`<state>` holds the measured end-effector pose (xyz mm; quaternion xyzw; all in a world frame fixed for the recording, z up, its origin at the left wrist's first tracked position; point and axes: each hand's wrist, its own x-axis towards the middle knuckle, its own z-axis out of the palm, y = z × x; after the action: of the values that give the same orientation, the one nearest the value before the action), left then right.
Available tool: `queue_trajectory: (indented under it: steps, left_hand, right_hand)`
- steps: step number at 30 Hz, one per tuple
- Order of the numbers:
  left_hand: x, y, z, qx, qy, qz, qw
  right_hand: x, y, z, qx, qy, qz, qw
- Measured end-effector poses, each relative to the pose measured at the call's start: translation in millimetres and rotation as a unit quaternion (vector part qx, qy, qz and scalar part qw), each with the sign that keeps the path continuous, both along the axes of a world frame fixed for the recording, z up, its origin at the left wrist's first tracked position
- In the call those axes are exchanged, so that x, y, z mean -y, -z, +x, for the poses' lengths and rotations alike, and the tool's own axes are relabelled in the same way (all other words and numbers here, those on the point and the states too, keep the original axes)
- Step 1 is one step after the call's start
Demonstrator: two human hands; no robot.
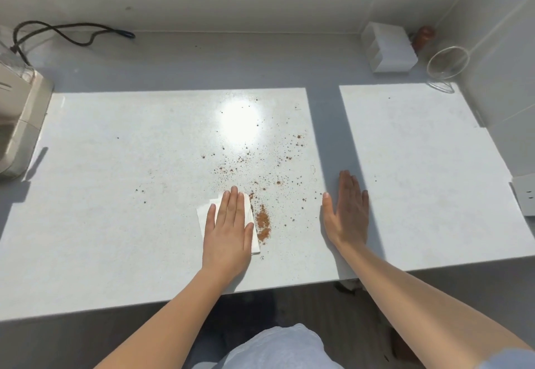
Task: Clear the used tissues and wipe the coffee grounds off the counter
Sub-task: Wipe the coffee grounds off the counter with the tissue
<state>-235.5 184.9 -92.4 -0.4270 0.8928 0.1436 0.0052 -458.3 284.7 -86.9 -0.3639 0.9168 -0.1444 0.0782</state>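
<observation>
No words, numbers or signs can be read on the smooth white counter point(115, 224). The white plastic box point(389, 50) at the back and the beige machine point(20, 114) at the left look plain, but both may be too blurry to tell.

The smooth white stone counter point(115, 224) shows two bright sunlit rectangles parted by a grey band of shadow, with a greyer shaded strip along its far side. Orange-brown coffee grounds point(263, 222) speckle its middle, thickest in a rusty streak just right of the plain white folded paper tissue point(204, 218). At the far left are a black looped cable point(72, 31) and a beige plastic appliance point(26, 114); at the far right, a white plastic box point(389, 47), a clear glass bowl point(447, 62) and a small reddish-brown object point(424, 34).
</observation>
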Motion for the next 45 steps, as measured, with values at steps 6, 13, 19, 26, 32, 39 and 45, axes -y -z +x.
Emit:
queue_trajectory:
  steps: [6,13,19,26,32,39,45]
  left_hand:
    - [-16.0,-3.9,42.0,0.004,-0.050,-0.002,0.999]
    - [7.0,-7.3,98.6,0.030,-0.177,-0.012,0.984]
    - [86.0,-2.7,112.4,0.021,-0.256,-0.024,0.966]
    - [116.7,-1.9,51.6,0.020,-0.081,-0.015,0.996]
    - [66.9,2.8,40.8,0.041,0.062,-0.013,0.997]
    - [12.2,1.1,52.9,-0.012,-0.089,0.011,0.996]
    - [-12.6,-22.8,47.8,-0.065,-0.362,0.097,0.925]
  right_hand:
    - [-3.5,-0.1,-2.2,0.007,-0.001,-0.001,1.000]
    - [-3.4,-3.4,0.2,0.013,0.001,-0.004,1.000]
    - [-0.2,-2.5,-0.1,0.006,0.005,0.011,1.000]
    - [1.2,-0.5,0.1,-0.008,0.000,0.025,1.000]
    - [-0.2,-0.1,-1.9,-0.005,-0.003,0.017,1.000]
    - [-2.4,1.0,-1.6,0.006,-0.002,-0.005,1.000]
    - [0.4,-13.9,10.1,0.092,0.051,-0.111,0.988]
